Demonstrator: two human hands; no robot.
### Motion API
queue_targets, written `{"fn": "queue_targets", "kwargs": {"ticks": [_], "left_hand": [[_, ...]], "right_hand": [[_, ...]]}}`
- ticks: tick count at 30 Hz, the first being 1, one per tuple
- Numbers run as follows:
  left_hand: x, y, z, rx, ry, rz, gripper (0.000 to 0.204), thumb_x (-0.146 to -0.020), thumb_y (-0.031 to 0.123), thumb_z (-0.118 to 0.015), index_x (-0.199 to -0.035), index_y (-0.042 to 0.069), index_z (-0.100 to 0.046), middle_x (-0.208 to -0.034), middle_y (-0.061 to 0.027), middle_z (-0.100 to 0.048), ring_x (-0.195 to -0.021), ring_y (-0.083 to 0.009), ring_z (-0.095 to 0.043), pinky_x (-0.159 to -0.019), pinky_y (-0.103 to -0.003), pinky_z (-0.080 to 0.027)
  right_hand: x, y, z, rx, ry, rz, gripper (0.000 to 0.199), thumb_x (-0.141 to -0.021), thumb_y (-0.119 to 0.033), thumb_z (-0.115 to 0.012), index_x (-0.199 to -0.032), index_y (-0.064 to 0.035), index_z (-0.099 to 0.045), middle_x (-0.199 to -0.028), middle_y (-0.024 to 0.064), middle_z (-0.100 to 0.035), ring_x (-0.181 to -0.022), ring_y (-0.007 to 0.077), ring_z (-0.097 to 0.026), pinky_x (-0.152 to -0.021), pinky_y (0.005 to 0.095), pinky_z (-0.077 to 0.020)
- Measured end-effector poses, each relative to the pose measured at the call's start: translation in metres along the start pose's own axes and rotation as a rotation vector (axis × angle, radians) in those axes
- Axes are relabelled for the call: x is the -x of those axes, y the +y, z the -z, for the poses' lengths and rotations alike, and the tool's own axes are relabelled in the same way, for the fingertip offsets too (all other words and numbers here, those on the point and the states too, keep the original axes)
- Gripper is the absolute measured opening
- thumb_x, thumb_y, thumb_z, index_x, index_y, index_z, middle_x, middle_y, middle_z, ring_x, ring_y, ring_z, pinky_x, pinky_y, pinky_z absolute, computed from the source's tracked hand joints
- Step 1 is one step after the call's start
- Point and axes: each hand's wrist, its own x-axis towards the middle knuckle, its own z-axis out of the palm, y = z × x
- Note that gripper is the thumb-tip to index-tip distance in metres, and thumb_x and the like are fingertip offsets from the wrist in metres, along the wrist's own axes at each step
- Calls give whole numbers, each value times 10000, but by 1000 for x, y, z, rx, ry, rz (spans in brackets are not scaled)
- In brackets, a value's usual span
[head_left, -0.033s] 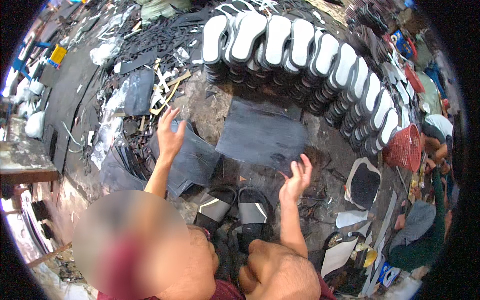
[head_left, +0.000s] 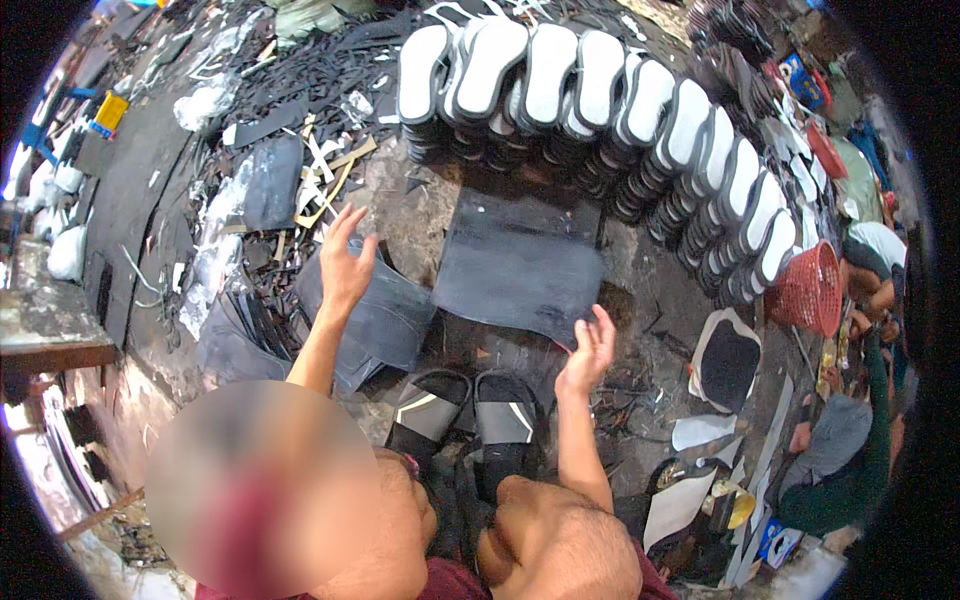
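A: Where's the dark rubber sheet [head_left: 520, 265]?

B: Flat on the floor [head_left: 650, 300], just past the black sandals [head_left: 470, 420]. The right hand [head_left: 588, 352] is open, fingers spread, at its near corner; the left hand [head_left: 345, 262] is open too, empty, above another dark sheet [head_left: 385, 315].

A: Which step?

B: Reaching, I'd judge; next calls for closing on that corner.

A: Containers?

B: A red mesh basket [head_left: 810, 290] beside the stacked white soles [head_left: 600, 90]; its contents are hidden.

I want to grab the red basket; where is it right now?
In the head view, the red mesh basket sits at the right side, beside the end of the row of stacked white-soled sandals.
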Motion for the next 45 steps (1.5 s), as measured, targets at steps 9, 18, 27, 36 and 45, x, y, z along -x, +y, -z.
{"fn": "queue_targets", "kwargs": {"ticks": [9, 18, 27, 36, 45], "left_hand": [[-109, 2, -54, 141, -27, -37, 959, -710, 288, -869, -1489, -14, -398, -1490, -252, -459, -1389, -359, -444, -1172, -415, -333], [-214, 11, -90, -162, -148, -152, 1231, -581, 249, -912, -1550, -17, -201, -1449, -364, -392, -1341, -494, -430, -1125, -491, -390], [-277, -4, -63, 22, -256, 50, 1123, -541, 210, -888, -1490, -32, -339, -1267, -255, -633, -1163, -350, -638, -1002, -380, -504], [-289, -5, 19, 339, -50, 226, 1139, -592, 120, -831, -1563, -19, -250, -1413, -225, -529, -1206, -276, -581, -1016, -327, -457], [-21, 105, 1, 1153, -601, 198, 1168, -733, 219, -911, -1598, 18, -154, -1632, -127, -271, -1475, -217, -300, -1191, -394, -277]], "right_hand": [[-18, 13, 34, 816, 147, 580, 141, -798, -2, -784, -928, -28, -735, -960, 116, -729, -826, 251, -673, -723, 380, -522], [-89, -86, -173, 921, -505, 991, 509, -894, -267, -711, -1379, -157, -601, -985, 77, -739, -829, 260, -697, -766, 382, -535], [-137, -72, -331, 1150, -822, 1451, 271, -918, -218, -595, -1159, -132, -681, -1284, 64, -660, -1285, 242, -558, -1049, 503, -412], [-131, -74, -336, 1297, -787, 1371, 336, -925, -278, -624, -1240, -165, -660, -1243, 12, -688, -1231, 214, -602, -1038, 533, -401], [-17, -105, -209, 7, -753, 36, 731, -832, -120, -814, -1427, 76, -435, -1319, 169, -604, -1172, 204, -616, -988, 324, -513]]}}
